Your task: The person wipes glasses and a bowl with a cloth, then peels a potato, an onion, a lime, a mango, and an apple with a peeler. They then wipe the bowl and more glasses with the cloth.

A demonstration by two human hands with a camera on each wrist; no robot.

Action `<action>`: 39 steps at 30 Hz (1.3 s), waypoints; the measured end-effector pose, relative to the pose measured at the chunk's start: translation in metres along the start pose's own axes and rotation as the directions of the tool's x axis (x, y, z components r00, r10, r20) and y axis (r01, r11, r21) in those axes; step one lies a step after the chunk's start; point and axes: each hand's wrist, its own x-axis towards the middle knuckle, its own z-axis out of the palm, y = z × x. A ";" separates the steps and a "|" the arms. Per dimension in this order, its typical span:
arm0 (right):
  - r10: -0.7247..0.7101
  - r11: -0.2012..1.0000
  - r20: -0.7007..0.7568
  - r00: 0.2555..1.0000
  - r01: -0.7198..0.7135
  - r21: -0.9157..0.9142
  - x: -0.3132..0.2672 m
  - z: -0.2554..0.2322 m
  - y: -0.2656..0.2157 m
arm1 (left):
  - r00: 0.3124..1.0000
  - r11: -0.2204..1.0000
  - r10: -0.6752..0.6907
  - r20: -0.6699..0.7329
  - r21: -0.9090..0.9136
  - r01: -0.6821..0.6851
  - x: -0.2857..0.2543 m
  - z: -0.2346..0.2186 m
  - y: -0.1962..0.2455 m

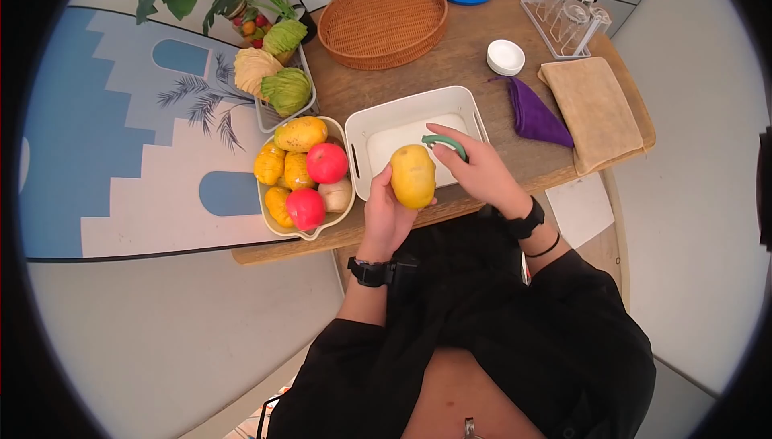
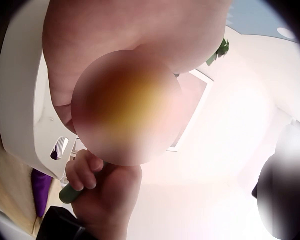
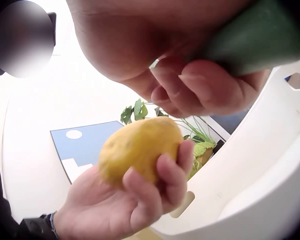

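One piece of yellow produce (image 1: 413, 175) rests in our left hand (image 1: 385, 220), fingers curled round it, near the white tub (image 1: 382, 148); our right hand (image 1: 487, 178) grips a green-handled tool (image 3: 262, 40), fingers curled.

1. Head view: looks from above the person, forward and steeply down, through a round, dark-cornered lens. Set farthest back, it covers the worktop (image 1: 346, 85), white tub (image 1: 358, 177), left grip (image 1: 386, 218) and right grip (image 1: 476, 170).
2. Left wrist view: very near the left grip, which crowds the top. It faces the right grip, the scene tipped so the worktop runs down the left edge; a blurred disc covers the middle.
3. Right wrist view: just as close beneath the right grip, facing across to the left grip.
4. Shared: the tub shows in all three; purple cloth (image 1: 537, 117) in head and left wrist; yellow fruit (image 1: 413, 176) clearly in head and right wrist.
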 end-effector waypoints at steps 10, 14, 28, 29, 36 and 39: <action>-0.397 0.887 0.023 0.918 0.390 -0.248 -0.028 0.019 -0.010 | 0.994 0.996 0.072 -0.083 0.053 -0.067 0.000 0.008 0.001; -0.252 0.958 0.016 0.968 0.251 -0.138 -0.022 0.007 -0.014 | 0.998 0.997 0.030 -0.064 0.076 -0.025 -0.002 -0.005 -0.001; 0.161 0.959 0.353 0.922 -0.231 0.166 0.011 -0.013 0.003 | 0.955 0.993 -0.100 0.281 -0.028 0.112 -0.001 -0.017 -0.001; 0.056 0.988 0.175 0.983 -0.080 0.130 0.009 -0.007 0.009 | 0.981 0.996 -0.088 0.171 0.014 0.086 -0.002 -0.012 -0.004; -0.369 0.911 0.003 0.930 0.362 -0.197 -0.027 0.014 -0.010 | 0.997 0.997 0.032 -0.065 -0.064 -0.036 0.003 0.013 -0.002; -0.393 0.857 0.085 0.915 0.399 -0.326 -0.032 0.020 -0.012 | 0.994 0.998 0.020 -0.111 -0.059 -0.027 0.004 0.011 -0.003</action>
